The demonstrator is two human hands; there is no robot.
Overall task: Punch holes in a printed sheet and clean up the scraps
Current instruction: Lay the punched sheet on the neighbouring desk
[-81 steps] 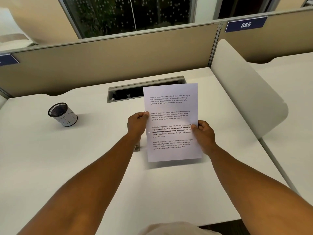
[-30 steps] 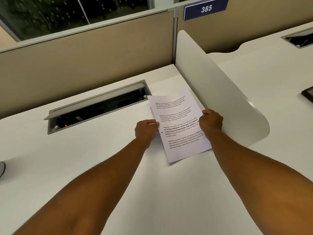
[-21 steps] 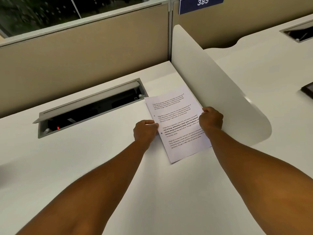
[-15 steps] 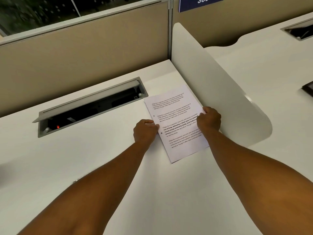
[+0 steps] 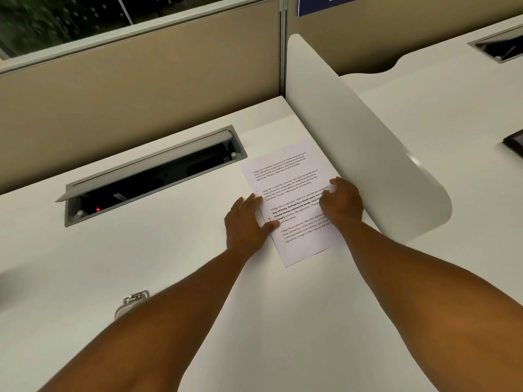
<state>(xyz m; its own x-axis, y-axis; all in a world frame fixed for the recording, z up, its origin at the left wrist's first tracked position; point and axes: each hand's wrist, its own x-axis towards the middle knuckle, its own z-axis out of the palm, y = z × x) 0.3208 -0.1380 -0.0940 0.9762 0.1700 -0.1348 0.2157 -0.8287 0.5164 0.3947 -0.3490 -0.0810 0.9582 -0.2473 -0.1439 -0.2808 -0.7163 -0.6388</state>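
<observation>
The printed sheet [image 5: 291, 190] lies flat on the white desk [image 5: 169, 264], angled, with its right side close to the curved white divider [image 5: 368, 154]. Two small punched holes show along its left edge. My left hand [image 5: 246, 222] rests palm down at that left edge, fingers spread, with the thumb tip on the paper. My right hand [image 5: 341, 203] sits over the sheet's right edge with its fingers curled on it. A metal hole punch [image 5: 131, 302] lies on the desk near me, partly hidden behind my left forearm.
An open grey cable tray [image 5: 150, 176] is sunk into the desk to the left of the sheet. A beige partition [image 5: 141, 75] runs along the back. Beyond the divider is a neighbouring desk [image 5: 452, 108] with a dark object at the right edge.
The sheet has been carried right and laid flat beside the divider. My left hand has let go and spread open at its edge. The hole punch has come into view.
</observation>
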